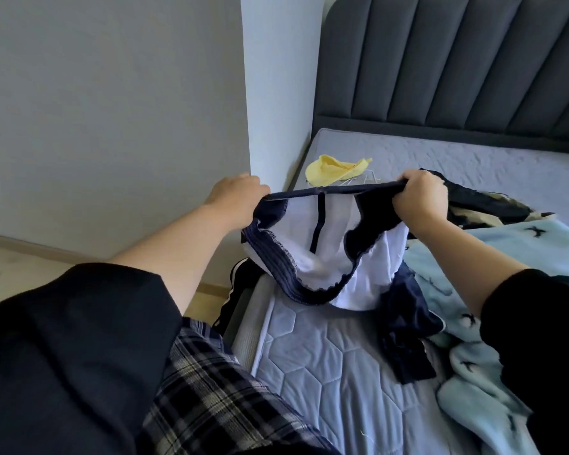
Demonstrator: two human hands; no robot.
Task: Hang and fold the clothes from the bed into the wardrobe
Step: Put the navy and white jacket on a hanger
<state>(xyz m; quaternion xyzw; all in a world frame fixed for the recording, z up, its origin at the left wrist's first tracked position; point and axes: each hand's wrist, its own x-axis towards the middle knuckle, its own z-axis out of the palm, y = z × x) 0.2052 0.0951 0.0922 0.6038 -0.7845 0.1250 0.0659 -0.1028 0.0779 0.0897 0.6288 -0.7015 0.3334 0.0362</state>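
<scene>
Gripping navy shorts (322, 251) waistband, left hand (235, 200), right hand (421, 198), arms outstretched

Bare mattress (326, 366) beside blue blanket (473, 372)

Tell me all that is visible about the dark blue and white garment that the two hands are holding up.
The navy and white garment looks like thin, soft cloth: navy outside with a white lining and a dark stripe down the middle. It appears turned partly inside out, with stitched seams showing. The left hand and right hand each grip one end of its navy top band, pulled taut between them. The rest hangs crumpled, its lower part resting on the quilted mattress beside a light blue blanket.
</scene>
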